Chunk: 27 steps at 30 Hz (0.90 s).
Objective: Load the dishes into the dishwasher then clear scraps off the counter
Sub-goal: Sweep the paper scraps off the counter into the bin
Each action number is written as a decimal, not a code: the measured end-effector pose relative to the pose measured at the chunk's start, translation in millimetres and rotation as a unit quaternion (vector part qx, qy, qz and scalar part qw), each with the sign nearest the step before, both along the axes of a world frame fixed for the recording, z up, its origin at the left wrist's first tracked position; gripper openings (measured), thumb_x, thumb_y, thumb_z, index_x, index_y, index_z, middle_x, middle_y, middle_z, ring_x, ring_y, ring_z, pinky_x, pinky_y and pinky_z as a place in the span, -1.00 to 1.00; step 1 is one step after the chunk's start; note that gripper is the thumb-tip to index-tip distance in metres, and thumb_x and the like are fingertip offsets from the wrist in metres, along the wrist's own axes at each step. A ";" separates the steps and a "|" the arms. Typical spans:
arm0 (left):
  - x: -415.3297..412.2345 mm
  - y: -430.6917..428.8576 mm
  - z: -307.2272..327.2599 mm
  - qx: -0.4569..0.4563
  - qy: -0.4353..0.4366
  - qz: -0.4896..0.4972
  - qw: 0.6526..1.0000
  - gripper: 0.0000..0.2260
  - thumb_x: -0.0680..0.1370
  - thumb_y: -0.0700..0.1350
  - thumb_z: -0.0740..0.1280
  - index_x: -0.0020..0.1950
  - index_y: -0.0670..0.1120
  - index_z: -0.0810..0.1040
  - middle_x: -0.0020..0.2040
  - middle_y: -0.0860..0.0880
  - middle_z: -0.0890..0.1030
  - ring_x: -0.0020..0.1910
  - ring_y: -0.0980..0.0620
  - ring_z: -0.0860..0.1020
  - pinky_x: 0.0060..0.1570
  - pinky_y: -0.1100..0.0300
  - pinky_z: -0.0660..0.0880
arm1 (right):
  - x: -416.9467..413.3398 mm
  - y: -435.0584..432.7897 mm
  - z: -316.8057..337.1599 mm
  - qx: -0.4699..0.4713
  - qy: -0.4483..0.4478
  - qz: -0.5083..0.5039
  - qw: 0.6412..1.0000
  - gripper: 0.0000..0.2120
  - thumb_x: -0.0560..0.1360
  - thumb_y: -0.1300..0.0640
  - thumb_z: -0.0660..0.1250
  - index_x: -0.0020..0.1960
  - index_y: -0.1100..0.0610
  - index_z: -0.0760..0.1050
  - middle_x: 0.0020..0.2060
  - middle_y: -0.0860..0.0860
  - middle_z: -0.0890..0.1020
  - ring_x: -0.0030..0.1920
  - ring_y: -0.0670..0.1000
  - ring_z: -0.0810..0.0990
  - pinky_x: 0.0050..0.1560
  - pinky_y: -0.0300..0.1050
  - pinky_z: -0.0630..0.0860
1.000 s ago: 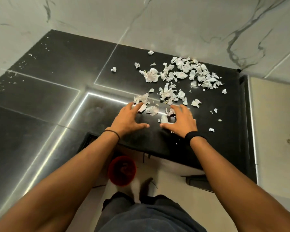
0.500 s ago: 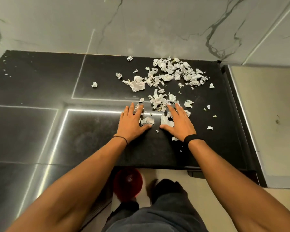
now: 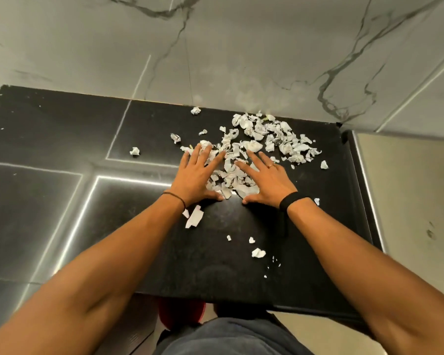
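on the black polished stone counter (image 3: 215, 265), the heap of torn white paper scraps (image 3: 267, 139) lies between and just beyond the fingers, left hand (image 3: 194, 179) and right hand (image 3: 265, 181) pressed flat, fingers straight, spread, gripping nothing, seemingly to rake it together, a stray white paper strip (image 3: 194, 219) behind the left wrist.

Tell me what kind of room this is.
Probably a kitchen. A polished black stone counter runs up to a grey marble-look wall, and white scraps lie scattered across the counter. The left hand and right hand rest flat among them.
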<state>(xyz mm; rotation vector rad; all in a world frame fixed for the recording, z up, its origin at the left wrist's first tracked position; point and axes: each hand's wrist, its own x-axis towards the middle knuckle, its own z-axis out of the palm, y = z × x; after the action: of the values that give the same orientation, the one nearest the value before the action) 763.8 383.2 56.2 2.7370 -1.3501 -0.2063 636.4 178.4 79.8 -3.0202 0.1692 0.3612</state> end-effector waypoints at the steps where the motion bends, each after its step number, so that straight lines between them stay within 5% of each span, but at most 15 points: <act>1: 7.4 -3.2 1.9 0.019 -0.006 0.001 1.000 0.15 0.27 0.50 0.39 0.62 0.18 -0.21 0.65 -0.11 -0.12 0.61 -0.21 -0.20 0.54 -0.28 -0.13 | 8.8 -3.5 1.6 -0.007 0.015 0.030 0.999 0.06 0.31 -0.35 0.47 0.58 -0.27 -0.13 0.61 -0.04 -0.15 0.60 0.17 -0.12 0.46 0.38 0.16; 4: 29.2 -11.7 5.9 0.080 0.019 -0.005 0.997 0.18 0.23 0.53 0.38 0.59 0.23 -0.29 0.63 -0.07 -0.25 0.59 -0.21 -0.30 0.50 -0.36 -0.20 | 34.6 -7.8 5.5 -0.016 0.072 0.111 0.991 0.04 0.35 -0.33 0.46 0.58 -0.28 -0.17 0.60 -0.07 -0.22 0.60 0.20 -0.15 0.42 0.40 0.22; 7: 34.6 -14.0 7.7 0.106 0.093 -0.004 0.990 0.12 0.27 0.48 0.42 0.62 0.21 -0.16 0.64 -0.06 -0.22 0.60 -0.24 -0.22 0.52 -0.34 -0.07 | 54.2 -5.3 2.4 0.011 0.124 0.158 0.980 -0.04 0.42 -0.24 0.44 0.58 -0.25 -0.13 0.61 -0.05 -0.18 0.60 0.21 -0.09 0.44 0.32 0.28; 11: 25.0 -7.6 5.3 0.039 0.139 -0.005 0.990 -0.08 0.38 0.30 0.48 0.62 0.10 0.13 0.65 -0.09 -0.02 0.61 -0.18 0.01 0.55 -0.11 0.10 | 55.5 -0.2 -3.8 0.021 0.100 0.183 0.978 -0.28 0.55 -0.11 0.34 0.60 -0.12 0.06 0.59 0.08 0.15 0.54 0.19 0.18 0.49 0.12 0.24; 16: 2.1 0.2 12.5 -0.036 0.106 -0.001 0.994 -0.49 0.52 -0.01 0.47 0.46 0.03 0.47 0.53 -0.09 0.35 0.45 -0.14 0.39 0.39 -0.01 0.38 | 33.8 5.3 -3.1 0.018 0.041 0.166 0.985 -0.56 0.61 0.07 0.28 0.48 -0.05 0.36 0.42 0.07 0.44 0.32 0.19 0.47 0.30 0.08 0.43; 22: -25.6 2.9 29.6 -0.031 0.042 0.003 0.999 -0.67 0.53 -0.26 0.30 0.27 -0.06 0.62 0.26 -0.05 0.60 0.22 -0.15 0.57 0.08 -0.05 0.55 | 14.2 19.0 2.3 0.019 -0.015 0.078 0.997 -0.70 0.56 0.24 0.28 0.24 0.02 0.57 0.08 0.06 0.66 0.12 0.16 0.60 0.09 0.05 0.52; 27: -21.3 9.6 44.4 -0.075 0.044 0.020 0.996 -0.59 0.48 -0.36 0.31 0.26 -0.04 0.63 0.21 -0.04 0.65 0.21 -0.13 0.59 0.13 -0.02 0.53 | -3.9 25.1 15.7 0.145 -0.060 -0.074 0.985 -0.66 0.56 0.15 0.35 0.33 0.04 0.56 0.22 0.10 0.65 0.26 0.14 0.57 0.30 0.02 0.45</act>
<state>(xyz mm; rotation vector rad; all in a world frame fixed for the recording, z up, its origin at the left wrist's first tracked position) 742.5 392.8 100.6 2.5966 -1.2357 -0.2124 632.5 203.4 95.5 -2.7121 0.3013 0.1731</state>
